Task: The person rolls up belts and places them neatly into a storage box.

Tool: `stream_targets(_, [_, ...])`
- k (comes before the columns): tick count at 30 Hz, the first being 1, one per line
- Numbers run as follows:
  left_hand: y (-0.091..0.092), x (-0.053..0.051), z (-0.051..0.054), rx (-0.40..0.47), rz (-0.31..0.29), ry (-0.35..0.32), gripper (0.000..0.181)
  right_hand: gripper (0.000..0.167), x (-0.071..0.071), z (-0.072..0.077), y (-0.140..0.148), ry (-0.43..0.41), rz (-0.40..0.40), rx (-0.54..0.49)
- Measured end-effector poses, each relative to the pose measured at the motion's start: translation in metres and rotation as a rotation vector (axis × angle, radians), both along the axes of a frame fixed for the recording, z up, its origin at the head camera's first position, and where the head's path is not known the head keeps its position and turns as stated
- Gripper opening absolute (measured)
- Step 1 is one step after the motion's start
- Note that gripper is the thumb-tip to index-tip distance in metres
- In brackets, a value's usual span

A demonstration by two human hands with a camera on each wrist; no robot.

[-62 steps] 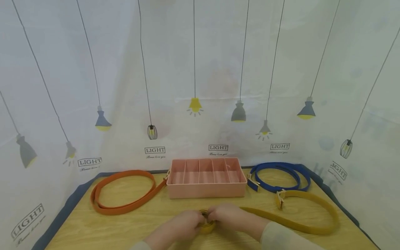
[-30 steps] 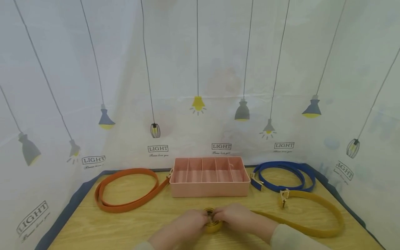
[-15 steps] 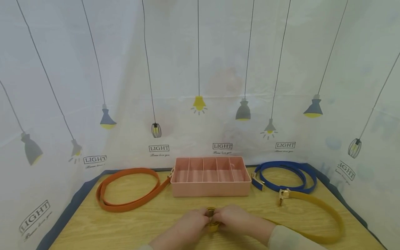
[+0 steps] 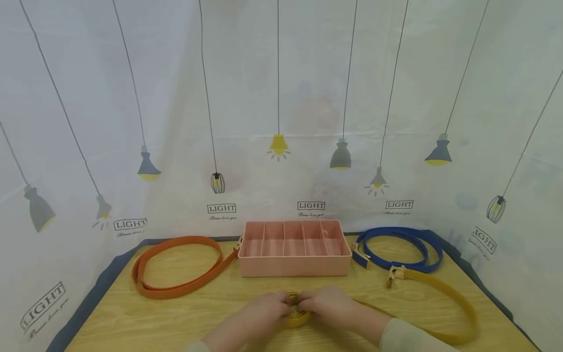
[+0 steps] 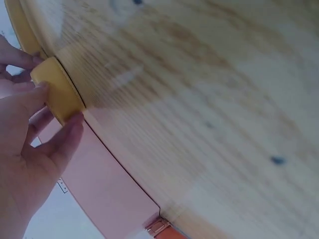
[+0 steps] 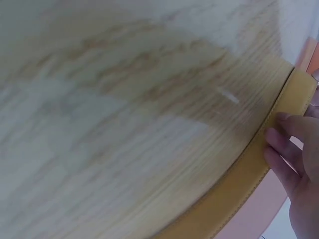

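A yellow belt (image 4: 295,321) stands on edge, its near part wound into a small coil. My left hand (image 4: 264,315) pinches the coil's left side, thumb and fingers on the strap, as the left wrist view also shows. My right hand (image 4: 330,305) grips the right side of the coil, its fingers curled on the strap (image 6: 244,194) in the right wrist view. From there the loose length curves right to a gold buckle (image 4: 396,275). Fingertips inside the coil are partly hidden.
Behind the hands stands a pink box (image 4: 294,266) with several compartments. An orange belt (image 4: 171,292) lies looped at left, its buckle beside the box. A blue belt (image 4: 396,232) lies coiled at back right. A curtain (image 4: 246,98) printed with lamps surrounds the wooden table (image 4: 176,322).
The yellow belt's loose length has been drawn in a little, its buckle end shifting slightly left. Both hands stay at the coil, fingers moving on it. The head view has shifted slightly.
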State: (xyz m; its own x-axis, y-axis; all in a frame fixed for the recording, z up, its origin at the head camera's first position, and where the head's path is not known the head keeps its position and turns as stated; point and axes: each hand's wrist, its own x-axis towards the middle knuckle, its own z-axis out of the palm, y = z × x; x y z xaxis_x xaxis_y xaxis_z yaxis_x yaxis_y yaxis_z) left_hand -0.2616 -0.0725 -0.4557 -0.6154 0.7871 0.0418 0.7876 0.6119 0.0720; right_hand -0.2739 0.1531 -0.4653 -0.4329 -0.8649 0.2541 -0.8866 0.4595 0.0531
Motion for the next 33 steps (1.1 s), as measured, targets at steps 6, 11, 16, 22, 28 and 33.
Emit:
stream_targets(6, [0.005,0.005,-0.001,-0.036,0.049,0.126,0.015,0.028,0.003,0.003,-0.004,0.054,-0.067,0.053])
stream_targets(11, [0.007,0.005,-0.002,0.012,0.075,0.106,0.01,0.029,0.007,0.003,-0.007,0.103,-0.067,0.036])
stream_targets(16, [0.006,0.003,-0.002,0.084,0.081,0.048,0.01,0.028,0.007,0.001,-0.005,0.081,-0.051,0.011])
stream_targets(22, [0.0,0.0,0.001,0.073,0.055,0.022,0.012,0.032,0.003,-0.002,0.0,0.133,0.014,-0.016])
stream_targets(28, [-0.003,0.001,0.003,0.082,-0.007,0.069,0.013,0.031,0.002,-0.004,0.0,0.128,0.026,-0.026])
stream_targets(33, [0.004,0.005,0.001,0.001,0.026,0.111,0.014,0.029,0.001,0.0,-0.002,0.087,0.016,-0.023])
